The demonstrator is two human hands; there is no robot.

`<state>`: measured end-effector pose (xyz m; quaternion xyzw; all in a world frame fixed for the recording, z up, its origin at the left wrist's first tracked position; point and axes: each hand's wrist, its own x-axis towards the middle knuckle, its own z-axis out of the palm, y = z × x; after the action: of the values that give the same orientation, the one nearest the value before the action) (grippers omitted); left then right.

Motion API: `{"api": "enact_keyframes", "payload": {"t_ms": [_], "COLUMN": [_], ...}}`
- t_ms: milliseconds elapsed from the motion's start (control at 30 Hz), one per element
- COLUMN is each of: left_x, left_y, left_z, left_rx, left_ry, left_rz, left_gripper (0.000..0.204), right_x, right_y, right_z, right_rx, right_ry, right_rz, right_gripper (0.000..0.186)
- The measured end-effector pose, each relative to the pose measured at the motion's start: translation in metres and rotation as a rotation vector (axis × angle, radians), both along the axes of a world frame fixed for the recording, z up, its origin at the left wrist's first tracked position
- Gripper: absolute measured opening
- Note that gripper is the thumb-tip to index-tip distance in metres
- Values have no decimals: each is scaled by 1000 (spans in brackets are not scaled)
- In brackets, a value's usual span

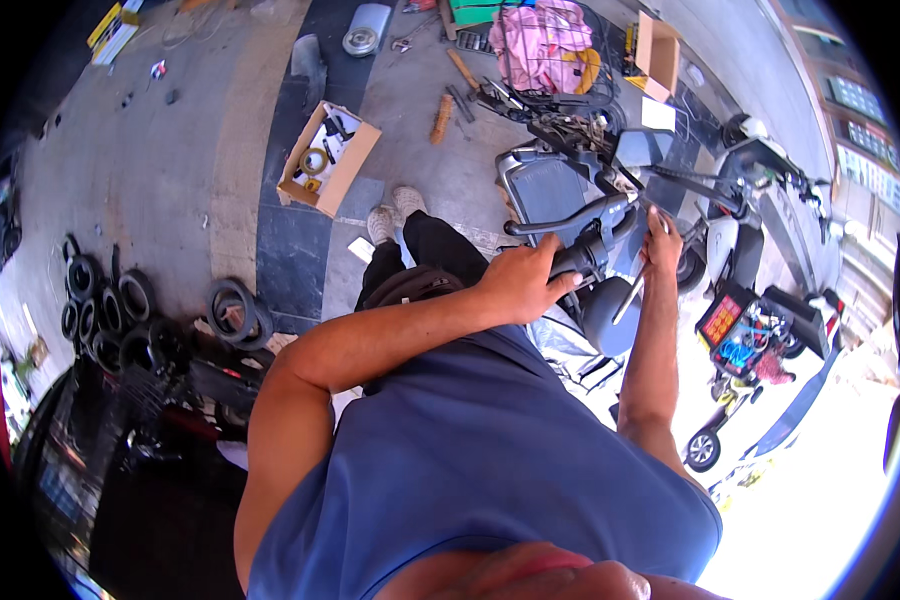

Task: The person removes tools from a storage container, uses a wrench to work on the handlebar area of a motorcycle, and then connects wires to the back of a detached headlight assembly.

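Note:
In front of me stands a scooter with a black handlebar (570,216) and a dark footboard (548,190). My left hand (515,283) is closed about the black handlebar grip (582,260), thumb and forefinger on either side of it. Across the handlebar, my right hand (661,243) is closed with its fingers pinched around a thin light-coloured rod (627,299). This rod slants down past a dark rounded part (610,316); whether the two are joined cannot be made out. What lies under the right fingertips is too small to tell.
A cardboard box (348,183) of tape rolls and tools sits left of my feet. Several black tyres (110,305) lie at the left. Beyond the scooter are a wire basket with pink cloth (545,45) and another cardboard box (656,58). More two-wheelers (745,230) stand at the right.

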<state>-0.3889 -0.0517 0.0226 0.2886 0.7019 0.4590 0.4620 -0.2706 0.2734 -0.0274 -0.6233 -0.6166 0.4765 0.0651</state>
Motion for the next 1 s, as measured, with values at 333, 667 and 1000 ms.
{"api": "enact_keyframes", "payload": {"t_ms": [333,667,1000], "left_x": [-7,-33,-91], "left_y": [1,-25,-57], "left_z": [-21,-30,-43], "left_rx": [232,179,72], "left_ry": [-627,-799,-792], "left_rz": [-10,-145,-196], "left_gripper": [45,49,47], "right_x": [79,118,38], "right_y": [-41,-248,-285], "right_z": [60,-105,-160], "right_rx": [136,-421,-40], "right_ry": [132,-254,-100], "right_rz": [-41,380,893], "right_gripper": [41,45,25]}}
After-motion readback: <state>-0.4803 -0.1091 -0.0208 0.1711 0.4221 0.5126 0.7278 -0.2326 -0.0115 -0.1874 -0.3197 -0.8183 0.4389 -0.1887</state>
